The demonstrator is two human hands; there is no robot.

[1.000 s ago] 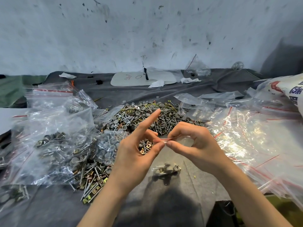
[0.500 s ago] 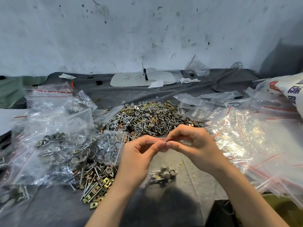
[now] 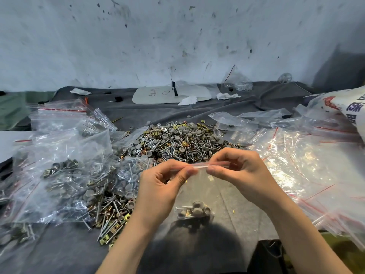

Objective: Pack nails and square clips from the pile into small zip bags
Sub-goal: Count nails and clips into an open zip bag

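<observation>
Pinching the zip bag (image 3: 199, 185) by its top strip in your left hand (image 3: 160, 186) and right hand (image 3: 243, 175), nails and clips (image 3: 194, 211) hanging below both, run thumbs outward, pressing evenly to seal.

We hold small zip bag (image 3: 198, 189) upright by top strip, few nails & clips (image 3: 194, 211) at btm; loose pile (image 3: 177, 141) lies just behind.

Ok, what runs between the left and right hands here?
In the head view, the sealing strip of a small zip bag spans the gap, pinched by the left hand and right hand.
</observation>
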